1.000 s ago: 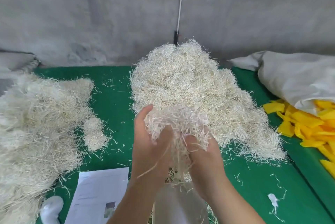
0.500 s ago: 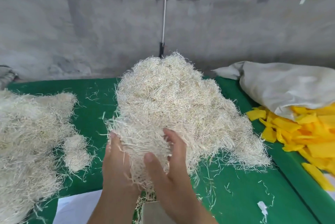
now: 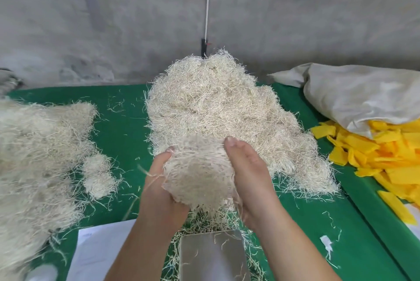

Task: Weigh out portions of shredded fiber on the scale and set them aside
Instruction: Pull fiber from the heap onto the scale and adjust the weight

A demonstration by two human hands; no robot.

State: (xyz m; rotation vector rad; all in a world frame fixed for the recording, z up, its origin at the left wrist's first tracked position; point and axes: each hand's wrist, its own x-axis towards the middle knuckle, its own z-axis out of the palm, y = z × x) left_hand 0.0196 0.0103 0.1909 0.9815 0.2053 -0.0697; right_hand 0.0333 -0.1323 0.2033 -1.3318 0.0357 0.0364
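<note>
- Shredded fiber in the main heap (image 3: 218, 110) sits mid-table on the green cloth (image 3: 127, 126), largely untouched, so much weighing looks left.
- Fiber mass on the left (image 3: 34, 155) covers that side, with a small clump (image 3: 97, 175) just beside it; these may be portions already put aside, though I cannot confirm it.
- Handful of fiber (image 3: 200, 178) is cupped between both hands, above the scale.
- Left hand (image 3: 159, 189) curls round the handful's left side; right hand (image 3: 250, 180) presses its flank, fingers fairly straight.
- Scale pan (image 3: 211, 255) carries only stray strands: this portion is not yet weighed.
</note>
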